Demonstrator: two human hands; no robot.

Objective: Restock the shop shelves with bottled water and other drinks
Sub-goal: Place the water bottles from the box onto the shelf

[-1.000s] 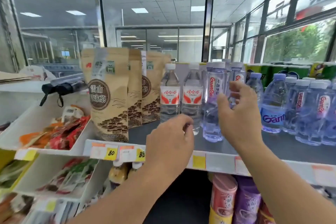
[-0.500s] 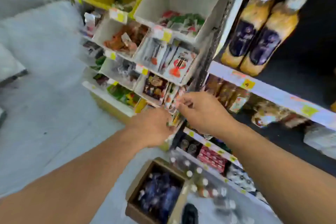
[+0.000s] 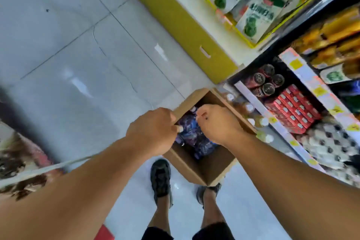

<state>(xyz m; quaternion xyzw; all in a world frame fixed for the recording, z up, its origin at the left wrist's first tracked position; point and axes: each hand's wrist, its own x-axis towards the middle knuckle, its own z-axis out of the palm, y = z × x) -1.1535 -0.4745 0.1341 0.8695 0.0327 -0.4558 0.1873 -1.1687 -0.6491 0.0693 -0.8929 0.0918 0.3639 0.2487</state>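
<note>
Tiled floor (image 3: 68, 48), grey, left half of view. Left hand (image 3: 153, 132): above left edge of box, fingers curled under; whether they hold anything cannot be told. Cardboard box (image 3: 206, 169): open, on floor before shoes (image 3: 160, 178). Bottles (image 3: 190, 132): inside box, bluish wrap, blurred, possibly water. Right hand (image 3: 218, 122): over box's far side, fingers bent down toward bottles, grasp unclear. Shelves (image 3: 303, 76), right: dark cans (image 3: 266, 81), red packs (image 3: 294, 109), yellow tray (image 3: 243, 33) of packets.

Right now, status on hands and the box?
Both hands, left hand and right hand, over open cardboard box, grip unclear. Bottles inside. Nothing blocking.
</note>
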